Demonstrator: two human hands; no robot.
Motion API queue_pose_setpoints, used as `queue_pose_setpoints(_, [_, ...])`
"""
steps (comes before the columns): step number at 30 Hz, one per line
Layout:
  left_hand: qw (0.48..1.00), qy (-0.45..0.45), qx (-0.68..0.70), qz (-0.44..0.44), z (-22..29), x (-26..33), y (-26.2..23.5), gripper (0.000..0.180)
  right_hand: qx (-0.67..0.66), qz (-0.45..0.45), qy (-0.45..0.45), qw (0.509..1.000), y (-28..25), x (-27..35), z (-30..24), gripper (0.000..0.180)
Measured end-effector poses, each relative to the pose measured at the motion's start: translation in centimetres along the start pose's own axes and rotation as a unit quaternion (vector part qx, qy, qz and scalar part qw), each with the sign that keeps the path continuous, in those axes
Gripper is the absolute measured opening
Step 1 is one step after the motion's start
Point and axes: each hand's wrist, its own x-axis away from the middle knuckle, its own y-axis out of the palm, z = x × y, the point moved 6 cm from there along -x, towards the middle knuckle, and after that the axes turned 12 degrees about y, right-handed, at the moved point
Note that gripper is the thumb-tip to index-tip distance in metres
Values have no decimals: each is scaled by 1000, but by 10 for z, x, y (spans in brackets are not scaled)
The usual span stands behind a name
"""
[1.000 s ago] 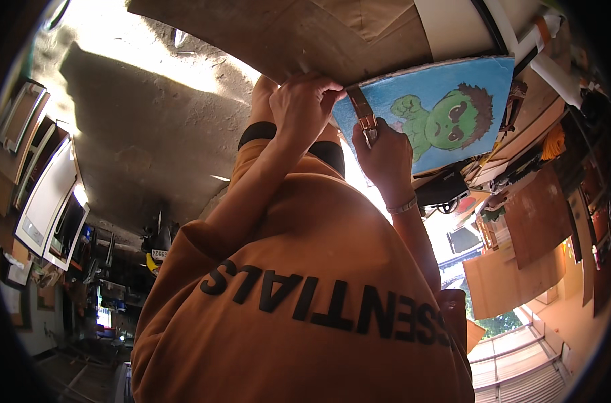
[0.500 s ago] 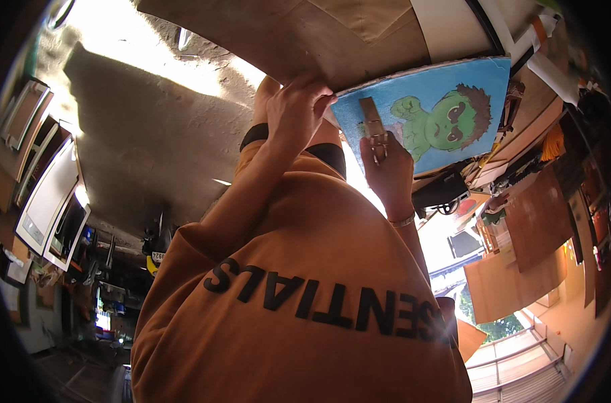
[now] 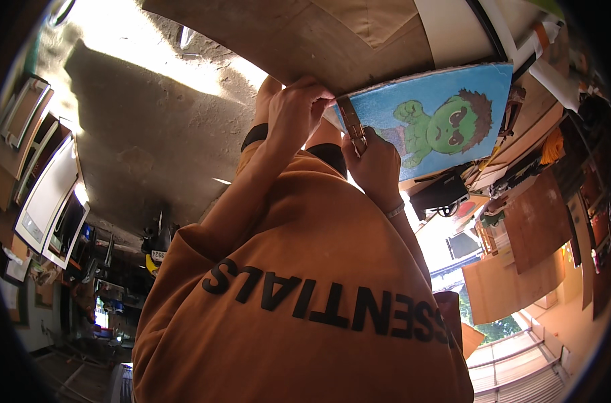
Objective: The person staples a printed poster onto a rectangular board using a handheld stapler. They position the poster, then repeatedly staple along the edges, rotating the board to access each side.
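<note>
My left hand [image 3: 299, 104] is closed, its fingertips pinched at the near left corner of a painted picture [image 3: 480, 87]. The picture has a blue ground and a green cartoon figure with brown hair. In my right hand [image 3: 376, 164] is a metal hand tool that looks like a staple gun [image 3: 352, 122]. Its long, narrow body lies along the picture's left edge, with the front end close to my left fingertips. Whether the tool touches the picture I cannot tell. What exactly lies between my left fingers is hidden.
A brown board [image 3: 359, 57] lies beyond the picture, with a white panel [image 3: 446, 33] beside it. Framed panels [image 3: 47, 195] lean at the far left. To the right are a black bag-like object [image 3: 440, 195] and hanging brown sheets [image 3: 537, 221].
My right hand has moved left with the tool, from over the picture's surface to its left edge. My left hand stays almost where it was.
</note>
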Motion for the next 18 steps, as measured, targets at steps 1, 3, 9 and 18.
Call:
queue_pose_setpoints(1, [1000,2,1,3,0,0,-1,8,1,-5,4,1000,1,0,1,30])
queue_pose_setpoints(3, [1000,4,1,5,0,-1,-1,8,5,-4,8,1000,4,-2,2,29])
queue_pose_setpoints(9, [1000,9,11,7,-1,3,2,7,-2,63,3,998,17,-14,3,31])
queue_pose_setpoints(18, [999,18,-24,-44,-6,-1,-5,9,-302,14,133,944,7,42,90,39])
